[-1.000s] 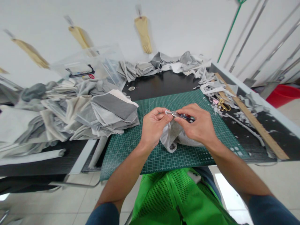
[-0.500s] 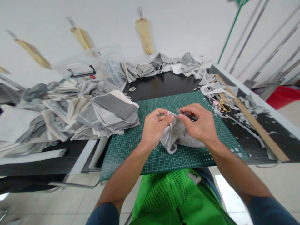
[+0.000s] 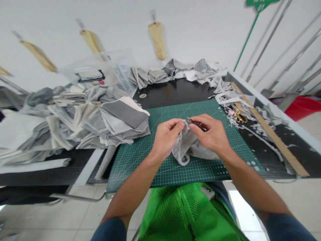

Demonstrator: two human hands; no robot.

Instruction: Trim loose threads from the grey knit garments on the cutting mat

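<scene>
A grey cloth (image 3: 184, 147) hangs bunched over the green cutting mat (image 3: 135, 150), its lower folds lying on the grid. My left hand (image 3: 167, 135) is closed, thumb and forefinger pinching the cloth's upper edge. Closed in my right hand (image 3: 210, 132) is a small pair of dark-handled thread snips (image 3: 199, 126), mostly covered by the fingers. Their metal tip sits right at the pinched edge, close to my left fingertips; whether the blades are apart is too small to tell.
Piled grey cloths (image 3: 125, 115) cover the table's left side, before a clear plastic box (image 3: 100, 72). Along the right lie a wooden ruler (image 3: 271, 130), gold-handled scissors (image 3: 240, 116) and white scraps (image 3: 232, 97). More cloths (image 3: 180, 68) line the back edge.
The snips' tip has come down and left, closer to the cloth edge at my left fingertips. Both hands keep their grip. The whole view has shifted slightly.
</scene>
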